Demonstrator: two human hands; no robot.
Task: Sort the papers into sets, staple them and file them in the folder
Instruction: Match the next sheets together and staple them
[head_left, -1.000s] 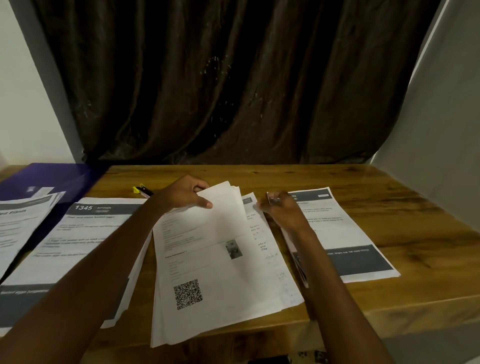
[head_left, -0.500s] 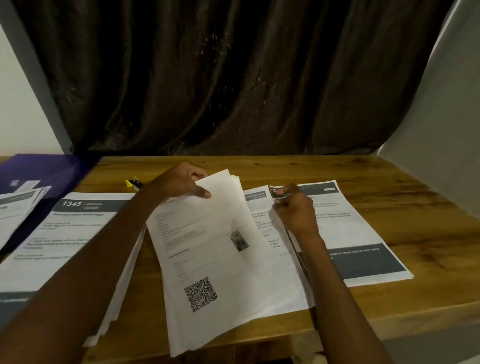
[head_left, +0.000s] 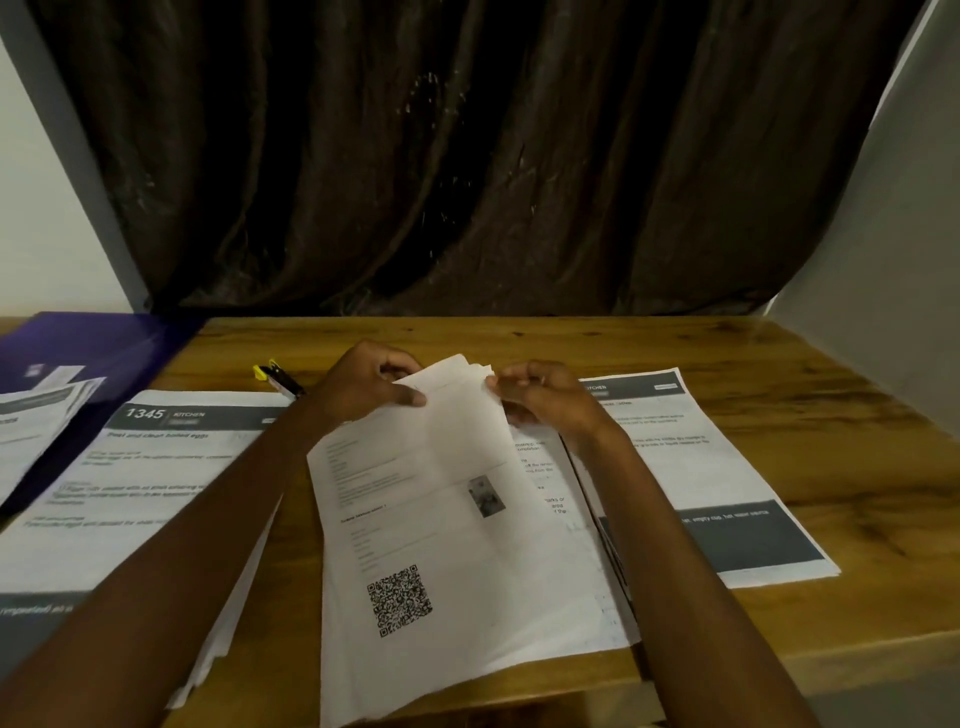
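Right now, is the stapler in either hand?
No: both the left hand and right hand pinch the top of the middle stack.

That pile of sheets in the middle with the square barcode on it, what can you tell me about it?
The middle stack of papers is white printed sheets, loosely fanned. Its top page shows faint text, a small photo and a QR code near the bottom. It lies on the wooden table, its near edge hanging over the table's front. The left hand pinches its far corner, thumb on top; the right hand grips the far right edge.
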